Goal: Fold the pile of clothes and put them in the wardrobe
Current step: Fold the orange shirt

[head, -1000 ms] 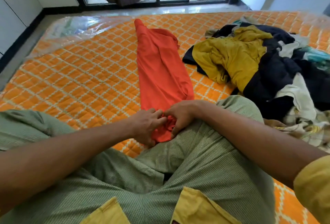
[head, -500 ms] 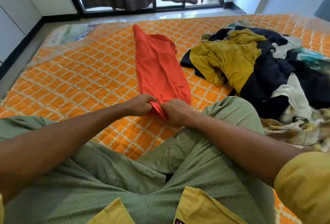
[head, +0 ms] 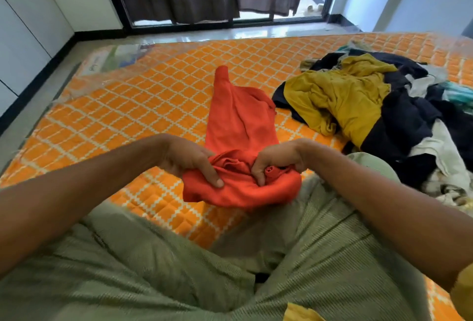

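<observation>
Both hands gripped the near end of the red garment (head: 238, 126), which lay stretched out on the orange quilted mattress (head: 143, 105); the left hand (head: 190, 160) pinched a bunched fold, the right hand (head: 275, 160) curled round a rolled edge, beside the unfolded clothes pile (head: 384, 110)

Long red garment (head: 236, 126), near end bunched; jumbled pile (head: 378, 105) beside.

Both hands grip the near, bunched end of the red garment (head: 238, 126) on the orange mattress (head: 143, 105): left hand (head: 190, 160), right hand (head: 275, 162). A clothes pile (head: 378, 105) lies right.
</observation>
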